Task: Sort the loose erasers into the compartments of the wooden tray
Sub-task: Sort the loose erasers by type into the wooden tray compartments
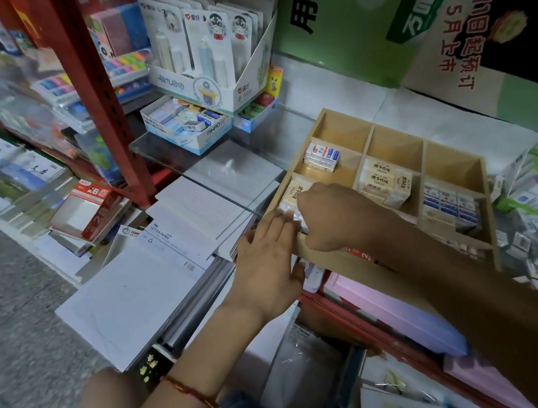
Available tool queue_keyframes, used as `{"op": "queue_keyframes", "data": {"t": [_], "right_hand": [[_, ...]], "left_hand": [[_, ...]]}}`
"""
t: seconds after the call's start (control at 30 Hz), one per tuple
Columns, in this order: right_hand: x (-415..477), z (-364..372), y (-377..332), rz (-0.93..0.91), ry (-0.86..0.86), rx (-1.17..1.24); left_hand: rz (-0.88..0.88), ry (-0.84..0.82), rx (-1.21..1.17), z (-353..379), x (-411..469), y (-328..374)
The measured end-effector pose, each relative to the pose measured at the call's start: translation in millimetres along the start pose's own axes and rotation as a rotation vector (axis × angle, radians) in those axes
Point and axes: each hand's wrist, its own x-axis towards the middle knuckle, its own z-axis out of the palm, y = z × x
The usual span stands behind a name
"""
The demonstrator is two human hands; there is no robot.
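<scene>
Stationery-shop shelving (90,90) carries the wooden tray (338,264), at whose near-left corner the left hand (267,261) rests flat-fingered while the right hand (329,217) curls round erasers (296,192) in the near-left compartment; downward pressure there could tip the tray, spilling sorted stock.

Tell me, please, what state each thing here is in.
wooden tray: back three compartments empty, several others stocked.
blue-and-white erasers: stacked in a left compartment.
cream erasers: packed in the middle compartment.
left hand: fingers straight, at the tray's near-left corner.
right hand: curled over the near-left compartment, grip hidden.
</scene>
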Motion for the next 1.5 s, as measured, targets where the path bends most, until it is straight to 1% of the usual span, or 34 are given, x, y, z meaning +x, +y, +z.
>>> {"op": "queue_keyframes", "data": {"t": [0.07,0.13,0.2,0.33,0.47,0.57,0.67,0.73,0.8,0.87,0.9,0.97,1.07,1.13,1.2,1.27,1.33,1.43,1.5], "right_hand": [[-1,7,5,0.014,0.035,0.021],[-2,15,16,0.076,0.074,0.121],[-2,21,22,0.100,0.118,0.205],[0,24,19,0.138,0.176,0.182],[-3,30,22,0.159,0.231,0.222],[-3,31,24,0.183,0.276,0.267],[-4,36,25,0.176,0.310,0.354],[-8,37,30,0.133,0.318,0.471],[-22,33,39,0.077,0.346,0.677],[-47,30,54,0.055,0.449,0.806],[-62,31,65,0.067,0.512,0.825],[-96,42,90,0.154,0.591,0.807],[-152,67,130,0.402,0.618,0.773],[-189,83,155,0.566,0.665,0.740],[-219,96,170,0.681,0.673,0.698],[-236,110,175,0.707,0.581,0.652],[-238,124,175,0.678,0.519,0.667],[-230,138,183,0.708,0.606,0.612],[-219,147,190,0.738,0.561,0.534]], "left_hand": [[0.005,0.007,-0.010,-1,-1,0],[0.014,0.016,-0.021,-1,-1,1],[0.019,0.021,-0.019,1,-2,1],[0.049,0.080,-0.044,1,-1,1],[0.062,0.124,-0.039,0,0,1],[0.088,0.110,0.035,2,2,1],[0.062,0.074,0.050,1,4,5],[0.035,0.031,0.063,-3,6,8],[0.019,-0.021,0.139,-7,11,10],[0.001,-0.066,0.193,-11,15,14],[-0.001,-0.082,0.216,-13,18,16],[0.007,-0.101,0.271,-15,20,21],[0.036,-0.068,0.293,-11,17,31],[0.078,0.012,0.226,-7,14,41],[0.145,0.123,0.154,-2,14,52],[0.210,0.183,0.089,2,15,67],[0.277,0.215,0.034,8,16,78],[0.321,0.177,-0.004,14,13,86],[0.327,0.151,-0.019,17,9,85]]}}
